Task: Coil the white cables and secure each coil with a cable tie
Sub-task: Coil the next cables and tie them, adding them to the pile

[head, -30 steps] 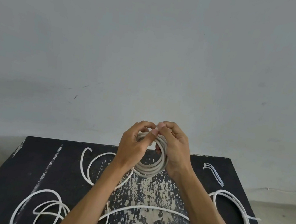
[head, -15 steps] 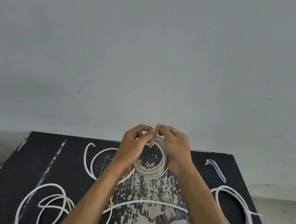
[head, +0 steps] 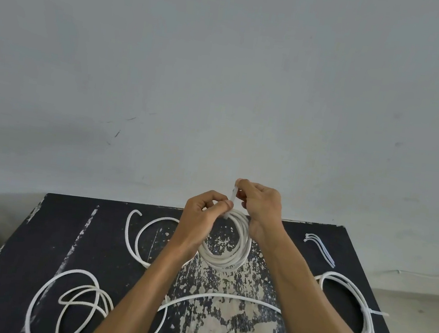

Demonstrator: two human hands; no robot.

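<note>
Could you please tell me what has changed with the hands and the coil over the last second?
The right hand has risen away from the left, drawing the cable tie tail upward from the top of the coil. The left hand keeps pinching the coil where the tie wraps it. The finished tied coil, spare ties and loose cables on the table lie as before.

The right hand (head: 262,202) has been raised above the left hand (head: 203,214), where before both were pressed together at the top of the coil (head: 228,240). A strip of the cable tie (head: 233,199) is now drawn upward and pinched at its upper end, standing nearly upright, where earlier it was hidden between the fingers. The coil has been lowered slightly toward the table (head: 65,229).
</note>
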